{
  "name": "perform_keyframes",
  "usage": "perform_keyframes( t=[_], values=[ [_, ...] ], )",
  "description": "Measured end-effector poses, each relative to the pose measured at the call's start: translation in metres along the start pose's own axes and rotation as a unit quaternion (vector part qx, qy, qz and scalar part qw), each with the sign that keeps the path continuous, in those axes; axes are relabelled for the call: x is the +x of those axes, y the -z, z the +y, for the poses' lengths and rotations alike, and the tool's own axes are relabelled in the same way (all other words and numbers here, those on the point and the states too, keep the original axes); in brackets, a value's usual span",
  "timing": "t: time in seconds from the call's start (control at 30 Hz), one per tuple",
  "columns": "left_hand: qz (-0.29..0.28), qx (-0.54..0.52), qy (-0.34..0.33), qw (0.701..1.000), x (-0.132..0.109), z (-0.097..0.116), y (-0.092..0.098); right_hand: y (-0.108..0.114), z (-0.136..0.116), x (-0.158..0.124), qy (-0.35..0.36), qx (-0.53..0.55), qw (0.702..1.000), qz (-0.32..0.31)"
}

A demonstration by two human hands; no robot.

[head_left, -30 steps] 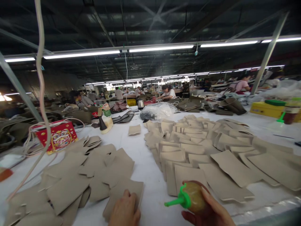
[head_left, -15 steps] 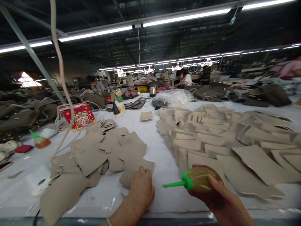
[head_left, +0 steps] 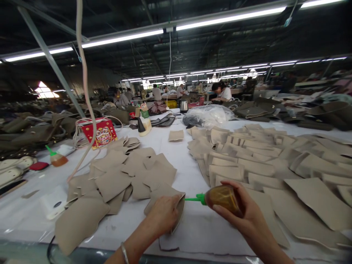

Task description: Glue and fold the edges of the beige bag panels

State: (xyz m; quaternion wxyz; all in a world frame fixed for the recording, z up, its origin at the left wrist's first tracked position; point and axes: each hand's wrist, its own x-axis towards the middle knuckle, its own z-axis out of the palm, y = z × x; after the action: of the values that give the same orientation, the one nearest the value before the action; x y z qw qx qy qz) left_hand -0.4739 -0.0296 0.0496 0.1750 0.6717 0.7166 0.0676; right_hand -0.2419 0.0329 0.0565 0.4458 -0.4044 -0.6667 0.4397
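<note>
Bottle (head_left: 223, 198) of amber liquid sat sideways in the right hand (head_left: 243, 216), fingers wrapped round it, green nozzle (head_left: 194, 200) almost touching the tan piece (head_left: 165, 190). Left hand (head_left: 163, 216) pinched that piece, its edge lifted off the table (head_left: 181, 157). Beyond the left hand: loose heap (head_left: 129, 172) of like pieces. Beyond the right: rows (head_left: 247, 161) spread flat. Judged mid-batch, with many pieces left; which were treated could not be told.

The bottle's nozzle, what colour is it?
Green nozzle on the bottle; head view.
</note>
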Motion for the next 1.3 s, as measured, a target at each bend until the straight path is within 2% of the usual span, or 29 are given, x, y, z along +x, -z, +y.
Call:
perform_keyframes(
  t=[0.13,0.4,0.53,0.7,0.83,1.03,1.17,1.3],
  values=[
    [-0.008,-0.018,0.007,1.0,-0.001,0.001,0.001,-0.009,0.011,0.009,0.068,-0.112,0.991,-0.033],
    [-0.022,-0.041,0.023,0.999,0.0,0.002,-0.003,-0.013,0.013,0.01,0.176,-0.218,0.957,-0.075],
    [-0.018,-0.029,0.015,0.999,0.001,0.004,-0.006,-0.011,0.013,0.01,0.173,-0.223,0.954,-0.102],
    [-0.016,-0.019,0.018,1.0,0.001,0.005,-0.007,-0.009,0.019,0.013,0.179,-0.228,0.954,-0.071],
    [-0.014,-0.003,0.011,1.0,0.001,0.006,-0.006,-0.008,0.023,0.011,0.175,-0.218,0.956,-0.091],
    [-0.015,0.018,0.006,1.0,0.002,0.005,-0.009,-0.003,0.028,0.011,0.174,-0.205,0.96,-0.075],
    [-0.017,0.02,0.002,1.0,0.003,0.004,-0.012,-0.001,0.032,0.009,0.171,-0.197,0.961,-0.095],
    [-0.021,0.027,0.008,0.999,0.002,0.005,-0.012,0.001,0.039,0.01,0.149,-0.181,0.969,-0.075]
  ],
)
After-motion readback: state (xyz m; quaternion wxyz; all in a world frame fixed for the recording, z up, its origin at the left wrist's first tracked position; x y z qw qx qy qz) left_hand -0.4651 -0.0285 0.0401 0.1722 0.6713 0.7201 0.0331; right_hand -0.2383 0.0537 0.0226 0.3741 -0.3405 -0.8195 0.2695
